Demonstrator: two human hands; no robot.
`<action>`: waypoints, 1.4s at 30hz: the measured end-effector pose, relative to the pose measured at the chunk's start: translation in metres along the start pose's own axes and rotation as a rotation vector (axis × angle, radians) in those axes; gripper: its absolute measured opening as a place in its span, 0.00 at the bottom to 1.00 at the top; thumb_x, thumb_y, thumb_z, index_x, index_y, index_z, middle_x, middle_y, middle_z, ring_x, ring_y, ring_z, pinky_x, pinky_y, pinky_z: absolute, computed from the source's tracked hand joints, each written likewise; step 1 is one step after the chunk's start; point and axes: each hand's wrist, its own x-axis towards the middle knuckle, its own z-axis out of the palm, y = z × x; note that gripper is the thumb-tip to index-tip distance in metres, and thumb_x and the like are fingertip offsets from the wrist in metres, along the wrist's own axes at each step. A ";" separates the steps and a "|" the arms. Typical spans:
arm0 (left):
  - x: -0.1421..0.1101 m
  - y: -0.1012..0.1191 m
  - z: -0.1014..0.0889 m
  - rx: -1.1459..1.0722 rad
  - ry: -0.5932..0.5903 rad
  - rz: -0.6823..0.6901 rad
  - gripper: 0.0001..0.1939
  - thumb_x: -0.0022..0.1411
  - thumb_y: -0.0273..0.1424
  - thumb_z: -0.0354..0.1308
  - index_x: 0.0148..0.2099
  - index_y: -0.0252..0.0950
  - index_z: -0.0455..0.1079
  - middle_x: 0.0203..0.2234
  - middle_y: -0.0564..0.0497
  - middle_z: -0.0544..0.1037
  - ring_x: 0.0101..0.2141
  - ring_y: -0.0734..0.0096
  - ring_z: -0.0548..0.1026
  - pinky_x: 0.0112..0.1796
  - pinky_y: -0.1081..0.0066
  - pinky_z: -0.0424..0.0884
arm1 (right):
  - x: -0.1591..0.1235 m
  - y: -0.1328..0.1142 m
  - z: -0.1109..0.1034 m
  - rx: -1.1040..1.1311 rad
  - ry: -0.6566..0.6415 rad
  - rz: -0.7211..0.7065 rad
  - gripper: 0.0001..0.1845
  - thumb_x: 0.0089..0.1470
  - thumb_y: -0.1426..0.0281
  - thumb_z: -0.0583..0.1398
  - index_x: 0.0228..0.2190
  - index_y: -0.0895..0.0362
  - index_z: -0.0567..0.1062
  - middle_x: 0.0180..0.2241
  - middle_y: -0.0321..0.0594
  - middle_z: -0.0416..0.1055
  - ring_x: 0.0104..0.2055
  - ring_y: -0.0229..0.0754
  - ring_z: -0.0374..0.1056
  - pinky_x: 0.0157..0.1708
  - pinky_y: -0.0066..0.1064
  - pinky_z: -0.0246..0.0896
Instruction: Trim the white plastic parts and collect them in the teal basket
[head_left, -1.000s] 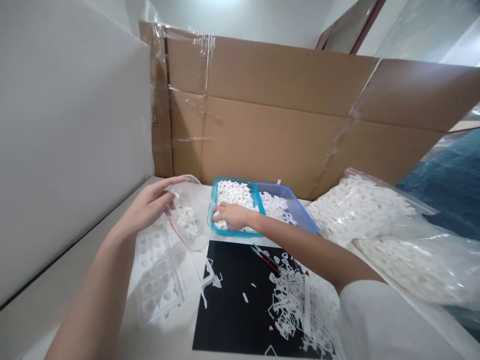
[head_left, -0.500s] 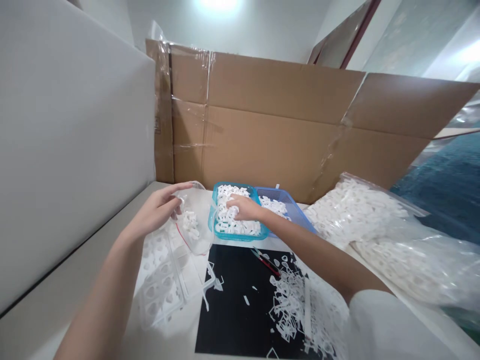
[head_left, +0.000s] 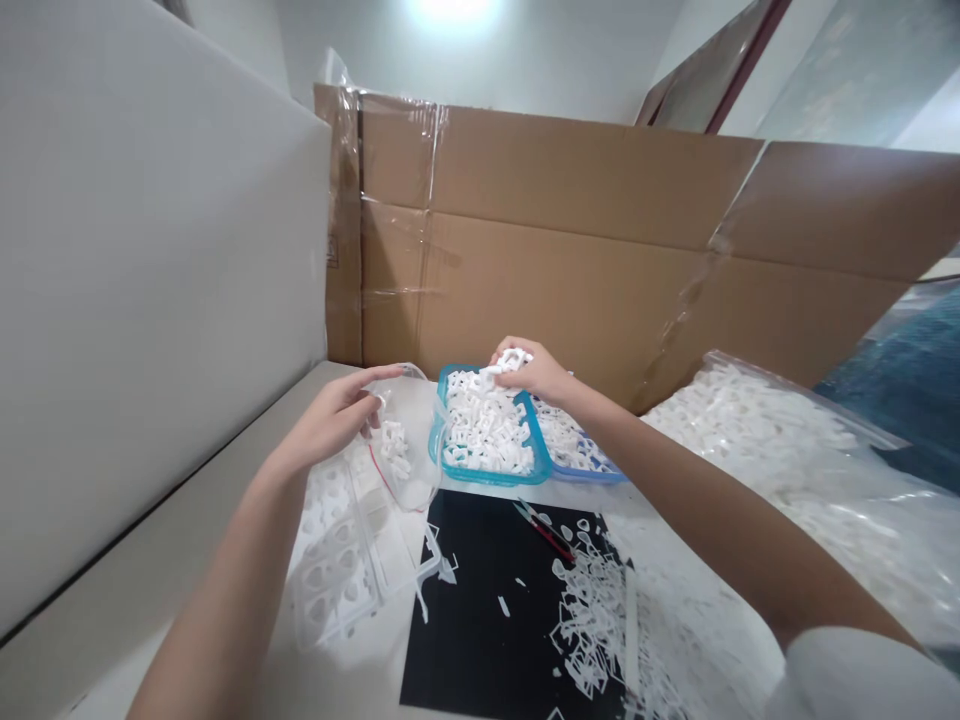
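My left hand (head_left: 330,418) pinches the edge of a clear zip bag (head_left: 421,415), which has a red strip and some small white plastic pieces inside. Over the back right of a teal basket (head_left: 491,479), my right hand (head_left: 541,374) is closed around a clump of white plastic pieces (head_left: 514,358). Similar small pieces fill the teal basket. Just right of it, partly behind my right forearm, is a blue basket (head_left: 589,476) with more of them. The bag's open side faces the teal basket.
A clear compartment box (head_left: 337,570) lies below my left hand. The black mat (head_left: 465,650) carries red-handled nippers (head_left: 551,538) and a heap of white scraps (head_left: 589,620). Large bags of white pieces (head_left: 757,420) lie at right. A cardboard wall (head_left: 540,270) stands behind.
My right hand has risen from among the pieces in the teal basket, moving up and right with a clump in its fingers. My left hand keeps its hold on the bag.
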 end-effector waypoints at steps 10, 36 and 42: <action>0.000 -0.001 -0.001 -0.003 0.019 0.003 0.27 0.57 0.26 0.49 0.59 0.35 0.68 0.31 0.49 0.77 0.26 0.72 0.72 0.26 0.73 0.72 | -0.002 -0.067 0.089 0.129 -0.183 -0.035 0.14 0.46 0.68 0.62 0.32 0.54 0.61 0.27 0.31 0.67 0.29 0.38 0.69 0.25 0.27 0.66; 0.010 -0.017 -0.002 -0.055 0.262 -0.023 0.27 0.54 0.27 0.51 0.57 0.40 0.71 0.23 0.54 0.71 0.19 0.74 0.62 0.22 0.74 0.60 | -0.051 -0.026 0.064 -0.713 -0.319 -0.195 0.25 0.57 0.77 0.57 0.56 0.54 0.67 0.64 0.42 0.56 0.66 0.43 0.50 0.65 0.41 0.45; 0.009 -0.010 0.003 -0.031 0.223 -0.037 0.27 0.54 0.27 0.51 0.57 0.41 0.71 0.18 0.57 0.64 0.21 0.73 0.63 0.24 0.75 0.61 | -0.048 0.049 0.010 -0.800 -0.495 0.180 0.46 0.49 0.70 0.68 0.64 0.53 0.54 0.67 0.54 0.46 0.66 0.62 0.49 0.59 0.56 0.54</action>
